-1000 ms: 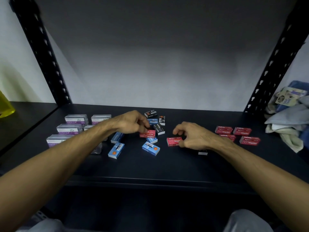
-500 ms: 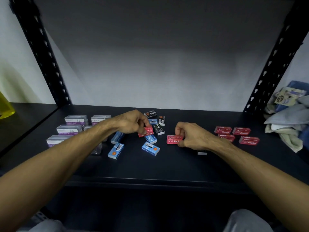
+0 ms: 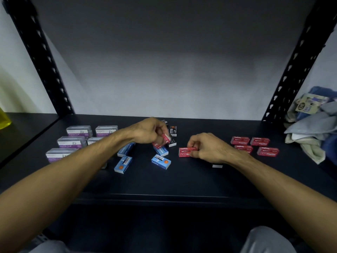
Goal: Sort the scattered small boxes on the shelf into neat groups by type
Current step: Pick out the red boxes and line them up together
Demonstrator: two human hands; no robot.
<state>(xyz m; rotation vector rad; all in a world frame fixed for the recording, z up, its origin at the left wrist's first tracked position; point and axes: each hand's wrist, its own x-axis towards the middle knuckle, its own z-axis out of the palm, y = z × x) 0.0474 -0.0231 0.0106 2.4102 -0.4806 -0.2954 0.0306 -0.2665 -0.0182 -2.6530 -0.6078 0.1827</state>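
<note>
On the dark shelf (image 3: 182,179), my left hand (image 3: 149,131) pinches a red staples box (image 3: 163,140), tilted and lifted above the central clutter. My right hand (image 3: 207,147) grips another red staples box (image 3: 185,152) lying flat on the shelf. Several red staples boxes (image 3: 254,146) form a group at the right. Purple-labelled paper clip boxes (image 3: 76,138) are grouped at the left, partly hidden by my left forearm. Blue boxes (image 3: 160,161) and small black boxes (image 3: 172,136) lie scattered in the middle.
Black perforated uprights (image 3: 291,70) stand at both back corners. A pile of cloths (image 3: 313,128) lies beyond the right upright. A yellow object (image 3: 4,119) sits at the far left. A small white box edge (image 3: 217,166) shows under my right wrist.
My left hand has picked the red box up off the clutter and tilted it. My right hand has closed tighter on its red box, which stays on the shelf.
</note>
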